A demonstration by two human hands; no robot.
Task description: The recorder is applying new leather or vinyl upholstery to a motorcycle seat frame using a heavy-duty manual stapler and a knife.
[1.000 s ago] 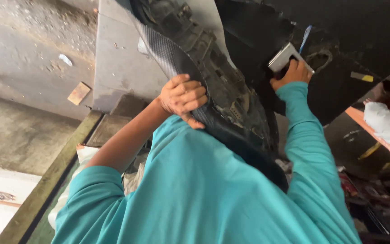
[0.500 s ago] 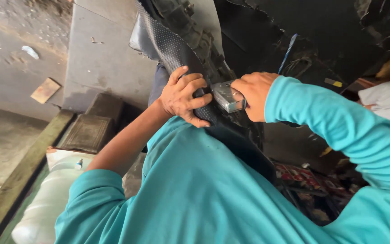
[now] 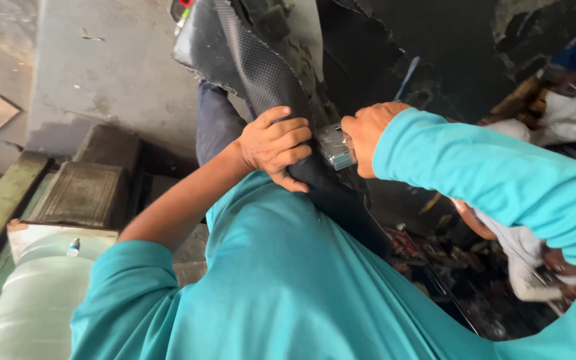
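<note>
Firstly, one long black textured panel [image 3: 261, 73], curved and dirty, slanting from the top of view down against the person's teal-shirted chest, seemingly propped there so both hands can work its edge. Next, beside the panel's lower stretch, the left hand [image 3: 276, 148], fingers curled tight over the panel's rim, apparently to steady it; just right of the panel, the right hand [image 3: 368, 137], closed around a small silvery block-shaped tool [image 3: 336, 145] pressed to the same rim. Lastly, well left of the panel, a pale plastic drum [image 3: 35, 300] and grey concrete blocks [image 3: 85, 190].
</note>
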